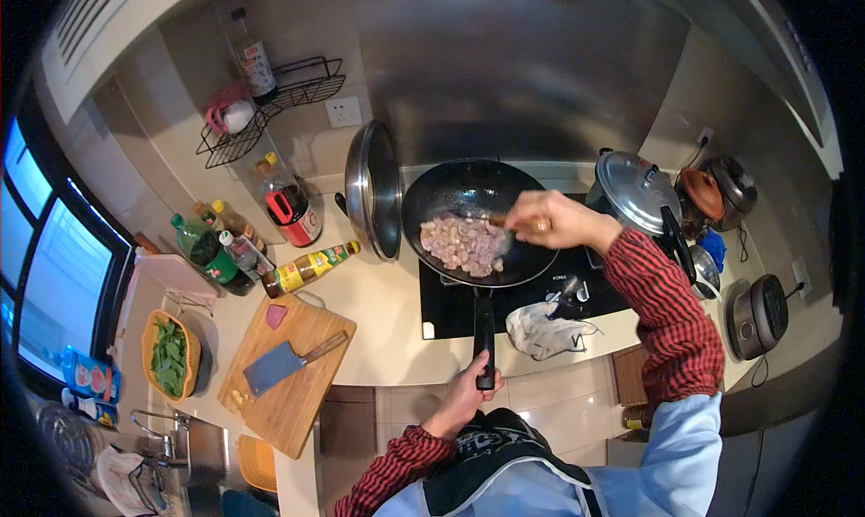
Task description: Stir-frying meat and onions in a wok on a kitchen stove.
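Observation:
A black wok (473, 186) stands on the glass-topped gas stove (446, 314). Pale pieces of sliced meat (463, 243) lie in the wok's bowl, towards its left and front. My left hand (467, 388) grips the wok's black handle (483, 328) near its end. Over the wok's right side, my right hand (557, 219) is closed around the wooden handle (499, 220) of a cooking utensil. The utensil's head reaches in among the meat and is mostly hidden. A white cloth (547, 331) lies at the stove's front edge, right of the wok handle.
A wooden cutting board (284, 415) with a cleaver (274, 368) overhangs the counter's left edge. A wok lid (373, 189) leans left of the wok, near a soy sauce bottle (292, 213). Right of it stands a pressure cooker (638, 189). Leafy greens (169, 358) fill a yellow basket (150, 344).

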Tool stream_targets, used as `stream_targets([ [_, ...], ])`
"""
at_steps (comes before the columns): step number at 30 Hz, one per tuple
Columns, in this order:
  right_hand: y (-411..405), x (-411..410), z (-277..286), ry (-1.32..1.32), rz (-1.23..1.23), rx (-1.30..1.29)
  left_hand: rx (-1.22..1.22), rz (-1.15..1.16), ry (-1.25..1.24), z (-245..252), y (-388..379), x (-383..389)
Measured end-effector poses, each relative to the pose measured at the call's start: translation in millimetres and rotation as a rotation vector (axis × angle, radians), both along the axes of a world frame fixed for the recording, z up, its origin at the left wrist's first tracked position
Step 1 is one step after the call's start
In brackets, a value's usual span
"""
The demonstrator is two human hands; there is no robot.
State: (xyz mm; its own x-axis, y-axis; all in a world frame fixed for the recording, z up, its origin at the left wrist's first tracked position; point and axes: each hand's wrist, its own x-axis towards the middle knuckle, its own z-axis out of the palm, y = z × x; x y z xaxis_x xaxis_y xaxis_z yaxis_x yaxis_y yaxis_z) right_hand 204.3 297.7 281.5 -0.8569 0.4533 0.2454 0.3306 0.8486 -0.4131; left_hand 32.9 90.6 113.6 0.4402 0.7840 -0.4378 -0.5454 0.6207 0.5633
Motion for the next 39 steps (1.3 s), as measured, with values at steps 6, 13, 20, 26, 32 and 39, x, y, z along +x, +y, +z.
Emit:
stream_targets([
  [6, -82, 12, 72, -0.104, 0.002, 0.024, -0.005, -0.043, -0.023, 1, 2, 3],
  [13, -95, 2, 52, -0.105, -0.099, -0.030, -0.002, -0.058, 0.014, 0, 2, 0],
  [20, -58, 28, 0, 0.128, -0.407, 0.173, -0.028, -0.020, -0.007, 2, 3, 4],
  [26, 5, 78, 12, 0.419, -1.023, -0.076, -0.046, 0.047, -0.020, -1, 2, -1],
  [32, 54, 88, -73, 1.036, -0.939, -0.566, 0.015, -0.021, 0.016, -3, 3, 1],
  [39, 7, 33, -36, 0.243, -0.206, 0.161, 0.008, 0.029, 0.045, 6, 0, 2],
])
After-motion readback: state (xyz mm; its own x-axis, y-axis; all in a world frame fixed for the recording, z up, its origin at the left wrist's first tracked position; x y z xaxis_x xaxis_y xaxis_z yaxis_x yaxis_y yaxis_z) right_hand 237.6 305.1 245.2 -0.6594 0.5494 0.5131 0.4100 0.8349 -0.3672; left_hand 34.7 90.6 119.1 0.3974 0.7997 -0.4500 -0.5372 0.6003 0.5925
